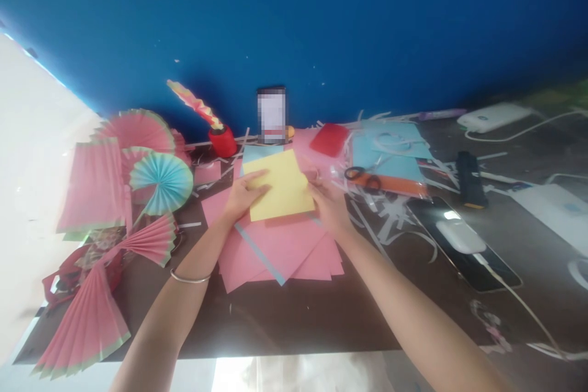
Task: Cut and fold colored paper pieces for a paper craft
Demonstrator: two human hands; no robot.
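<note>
A yellow sheet of paper (285,187) is held between my two hands, tilted slightly above the pink paper sheets (275,257). My left hand (245,196) grips its left side, with fingers lying over the front face. At the right edge, my right hand (328,199) pinches the sheet; some of its fingers are behind the paper. A narrow blue-grey paper strip (261,254) lies diagonally across the pink sheets. Behind the yellow sheet, part of a light blue sheet (261,152) shows.
Pleated paper fans (160,184) crowd the left side. A phone (272,115) leans on the blue wall. To the right lie scissors (362,177), white paper strips (392,214), blue sheets (390,147) and a dark phone (498,272) bearing a white cabled device (460,237).
</note>
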